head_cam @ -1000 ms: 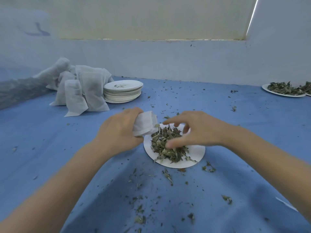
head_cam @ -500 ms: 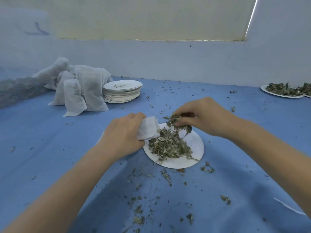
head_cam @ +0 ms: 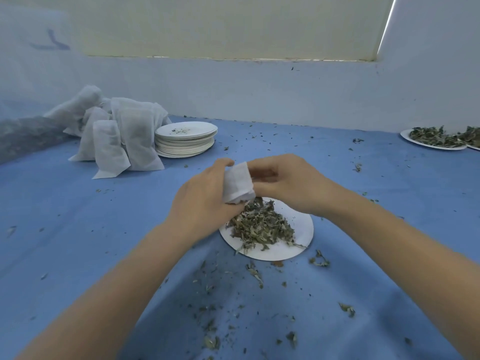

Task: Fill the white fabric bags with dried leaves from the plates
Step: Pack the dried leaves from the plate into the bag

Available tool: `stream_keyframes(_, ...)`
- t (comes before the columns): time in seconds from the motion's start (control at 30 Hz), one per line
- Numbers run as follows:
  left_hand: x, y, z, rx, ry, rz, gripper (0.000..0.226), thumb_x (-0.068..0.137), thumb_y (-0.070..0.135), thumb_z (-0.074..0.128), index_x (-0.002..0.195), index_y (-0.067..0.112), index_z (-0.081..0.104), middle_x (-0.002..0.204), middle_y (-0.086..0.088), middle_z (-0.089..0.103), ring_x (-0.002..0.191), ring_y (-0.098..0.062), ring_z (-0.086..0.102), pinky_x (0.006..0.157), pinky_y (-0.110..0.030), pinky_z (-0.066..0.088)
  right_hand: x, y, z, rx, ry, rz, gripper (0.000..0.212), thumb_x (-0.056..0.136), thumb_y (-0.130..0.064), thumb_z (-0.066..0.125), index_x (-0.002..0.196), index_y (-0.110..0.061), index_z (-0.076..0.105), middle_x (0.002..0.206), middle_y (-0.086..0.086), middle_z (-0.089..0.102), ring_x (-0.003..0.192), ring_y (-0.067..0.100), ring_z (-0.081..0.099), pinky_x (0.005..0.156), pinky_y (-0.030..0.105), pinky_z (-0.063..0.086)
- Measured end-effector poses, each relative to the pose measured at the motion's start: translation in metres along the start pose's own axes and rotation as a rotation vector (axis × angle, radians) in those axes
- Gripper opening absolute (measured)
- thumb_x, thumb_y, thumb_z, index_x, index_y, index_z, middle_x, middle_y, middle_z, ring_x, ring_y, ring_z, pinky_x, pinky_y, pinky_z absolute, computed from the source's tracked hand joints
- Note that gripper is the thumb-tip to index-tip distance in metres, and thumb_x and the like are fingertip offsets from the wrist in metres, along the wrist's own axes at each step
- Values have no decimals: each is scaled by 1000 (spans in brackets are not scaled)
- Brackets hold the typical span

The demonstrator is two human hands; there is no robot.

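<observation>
No text, label, brand, number or sign can be read anywhere. A dark mark is seen on the wall (head_cam: 52, 42) at far left, but it is too blurred to be made out as writing.

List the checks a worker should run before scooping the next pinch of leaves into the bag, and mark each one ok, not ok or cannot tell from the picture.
1. White bag held firmly: ok, the left hand grips it above the plate.
2. Bag mouth open toward the right hand: cannot tell, the fingers hide it.
3. Right hand emptied of leaves: cannot tell, its fingers are curled at the bag and blurred.
4. Leaves left to scoop: ok, a pile of dried leaves lies on the plate.
5. Spillage under control: not ok, scattered bits lie on the blue cloth.
6. More supply ready: ok, a far plate of leaves waits at the right.
</observation>
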State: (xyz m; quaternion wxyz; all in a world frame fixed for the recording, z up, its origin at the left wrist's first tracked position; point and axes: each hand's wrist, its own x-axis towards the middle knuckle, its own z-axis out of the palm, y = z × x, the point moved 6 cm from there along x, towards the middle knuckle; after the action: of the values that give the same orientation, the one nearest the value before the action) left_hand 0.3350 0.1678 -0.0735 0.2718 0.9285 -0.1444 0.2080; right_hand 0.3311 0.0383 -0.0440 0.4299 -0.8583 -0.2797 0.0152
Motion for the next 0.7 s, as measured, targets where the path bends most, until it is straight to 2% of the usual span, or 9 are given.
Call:
stream_keyframes(0.07, -1, -2, 0, 29, -9, -1, 34, 72, 39, 67, 102, 27, 54, 88, 8, 58, 82, -19, 55, 65, -31, 39, -1, -1, 2, -54, -81, 10, 33, 89, -11, 60, 94, -43, 66, 97, -8, 72, 96, 10, 65, 90, 27, 49)
stream_keyframes(0.17, -3, 4, 3, 75, -15, 14, 25, 71, 44, 62, 73, 33, 39, 69, 12, 45, 71, -18, 49, 59, -30, 33, 2, -3, -5, -140, 104, -1, 26, 82, -11, 67, 88, -35, 73, 83, -12, 71, 77, -1, 62, 76, 16, 49)
stream_keyframes(0.23, -3, 8, 4, 64, 0, 22, 31, 70, 47, 64, 75, 31, 39, 69, 13, 44, 71, -18, 51, 59, -30, 33, 5, -5, -3, -126, 210, 0, 23, 75, -6, 70, 84, -27, 75, 69, -13, 68, 63, -8, 58, 64, 8, 47)
stream_keyframes(0.3, 0, 9, 4, 39, 16, 4, 30, 72, 46, 68, 80, 27, 45, 74, 11, 50, 75, -18, 55, 61, -30, 38, 9, -5, 3, -165, 151, 23, 28, 77, -3, 64, 79, -31, 65, 64, -16, 61, 65, -4, 57, 65, 14, 47)
stream_keyframes(0.37, 1, 7, 3, 38, 15, -4, 31, 72, 44, 69, 82, 23, 50, 77, 7, 55, 76, -20, 56, 61, -31, 39, 10, -2, 10, -185, -34, 77, 25, 86, -6, 56, 84, -31, 57, 75, -9, 63, 82, 12, 59, 79, 28, 48)
stream_keyframes(0.43, 1, 5, -1, 44, 13, 4, 33, 71, 45, 69, 85, 21, 51, 79, 5, 55, 76, -21, 55, 61, -32, 39, 5, -1, 11, -88, -161, 71, 21, 93, -12, 52, 100, -30, 60, 97, -5, 69, 96, 12, 62, 87, 28, 48)
stream_keyframes(0.53, 1, 0, -12, 140, 12, 56, 33, 72, 49, 65, 89, 25, 50, 83, 5, 56, 80, -23, 56, 63, -33, 40, -5, 1, -7, 85, -30, -14, 21, 90, -16, 59, 102, -32, 66, 102, -16, 70, 98, -4, 62, 86, 12, 47)
stream_keyframes(0.6, -1, -5, -16, 257, 1, 92, 40, 74, 51, 62, 103, 24, 55, 92, 4, 60, 86, -25, 57, 67, -33, 41, -13, 12, -18, -91, 68, 12, 24, 81, -41, 68, 104, -40, 65, 102, -19, 67, 97, -5, 59, 87, 19, 49)
stream_keyframes(0.7, -7, -11, -14, 380, -24, 103, 44, 75, 48, 63, 112, 27, 52, 100, 4, 60, 90, -26, 57, 71, -31, 36, -28, 41, -1, -533, -135, 274, 84, 49, -85, 55, 125, -54, 42, 111, -14, 49, 101, 7, 51, 83, 28, 42)
